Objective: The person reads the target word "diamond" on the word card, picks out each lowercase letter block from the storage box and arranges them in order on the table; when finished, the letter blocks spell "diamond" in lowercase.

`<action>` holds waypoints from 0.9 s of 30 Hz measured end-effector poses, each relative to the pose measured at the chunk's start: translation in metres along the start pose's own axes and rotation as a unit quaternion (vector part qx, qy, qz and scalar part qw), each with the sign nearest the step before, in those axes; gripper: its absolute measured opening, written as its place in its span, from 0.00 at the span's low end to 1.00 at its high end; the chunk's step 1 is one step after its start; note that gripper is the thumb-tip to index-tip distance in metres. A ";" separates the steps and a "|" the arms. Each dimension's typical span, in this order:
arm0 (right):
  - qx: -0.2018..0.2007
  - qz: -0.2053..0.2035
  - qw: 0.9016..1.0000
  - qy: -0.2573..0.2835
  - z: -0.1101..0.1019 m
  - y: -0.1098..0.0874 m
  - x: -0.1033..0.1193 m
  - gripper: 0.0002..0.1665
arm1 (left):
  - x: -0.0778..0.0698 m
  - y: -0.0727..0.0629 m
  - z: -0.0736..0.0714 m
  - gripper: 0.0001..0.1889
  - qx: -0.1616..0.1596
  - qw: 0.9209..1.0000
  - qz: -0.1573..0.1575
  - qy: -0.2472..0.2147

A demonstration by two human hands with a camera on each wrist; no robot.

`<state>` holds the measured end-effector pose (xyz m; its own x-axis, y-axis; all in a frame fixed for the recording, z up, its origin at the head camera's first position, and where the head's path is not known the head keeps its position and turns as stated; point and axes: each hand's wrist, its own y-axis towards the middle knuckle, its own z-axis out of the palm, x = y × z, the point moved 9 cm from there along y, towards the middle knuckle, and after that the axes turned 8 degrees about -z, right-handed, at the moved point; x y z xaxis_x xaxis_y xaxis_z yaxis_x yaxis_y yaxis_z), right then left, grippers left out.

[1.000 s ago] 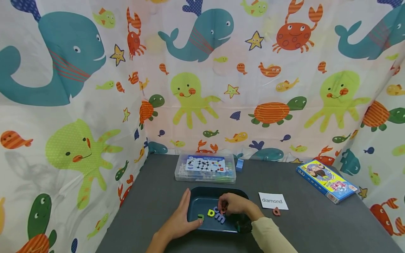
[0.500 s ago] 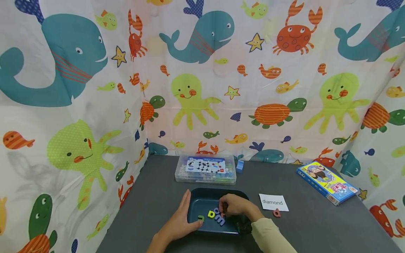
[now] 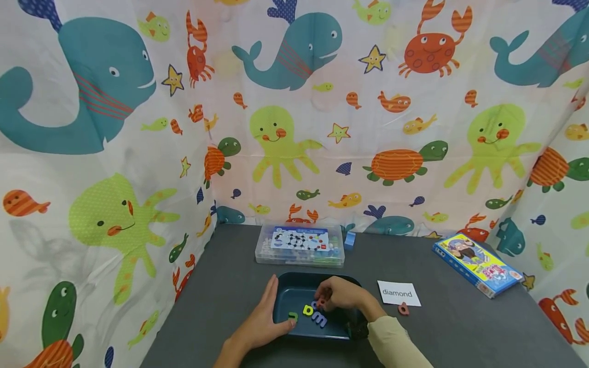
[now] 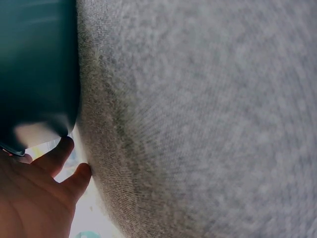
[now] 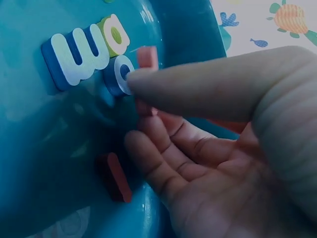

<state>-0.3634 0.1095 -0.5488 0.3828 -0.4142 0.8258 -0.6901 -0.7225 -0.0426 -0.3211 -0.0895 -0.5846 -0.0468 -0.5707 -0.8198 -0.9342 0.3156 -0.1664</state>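
Note:
My left hand (image 3: pixel 261 322) holds the left side of a dark blue tray (image 3: pixel 299 280), fingers along the outer wall and thumb over the rim by a green n (image 3: pixel 293 316). Over the tray, my right hand (image 3: pixel 342 294) pinches a pink letter (image 5: pixel 147 57) between thumb and fingers; its shape is partly covered. Another reddish piece (image 5: pixel 230 125) shows behind the fingers. Close to the fingertips lie a purple o (image 5: pixel 119 75), a purple m (image 5: pixel 77 57) and a yellow letter (image 5: pixel 116 34). A dark red bar-shaped letter (image 5: pixel 115 177) rests below the fingers.
Right of the tray lies a white card (image 3: pixel 399 293) reading "diamond", with a red letter (image 3: pixel 403 308) at its lower edge. Behind stand a clear plastic case (image 3: pixel 300 259) and a small blue block (image 3: pixel 349 240). A blue-and-yellow box (image 3: pixel 478 265) lies at right.
My right hand shifts slightly within the tray, and the pinched pink letter, mostly hidden half a second ago, shows again. The left hand and tray stay in place.

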 end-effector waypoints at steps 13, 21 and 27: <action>-0.029 -0.013 0.999 0.040 -0.003 0.002 0.006 0.08 | -0.001 0.000 0.000 0.63 -0.006 1.000 -0.001 0.010; -0.066 -0.025 0.997 0.041 -0.010 0.001 0.011 0.05 | 0.000 0.002 0.000 0.63 -0.006 1.000 -0.002 0.005; -0.068 -0.027 0.995 0.068 -0.012 -0.002 0.014 0.13 | 0.000 0.002 0.000 0.62 -0.005 1.000 0.002 0.009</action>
<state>-0.3639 0.1117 -0.5303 0.3410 -0.2913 0.8938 -0.7511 -0.6561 0.0728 -0.3225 -0.0889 -0.5855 -0.0572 -0.5822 -0.8110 -0.9372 0.3112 -0.1574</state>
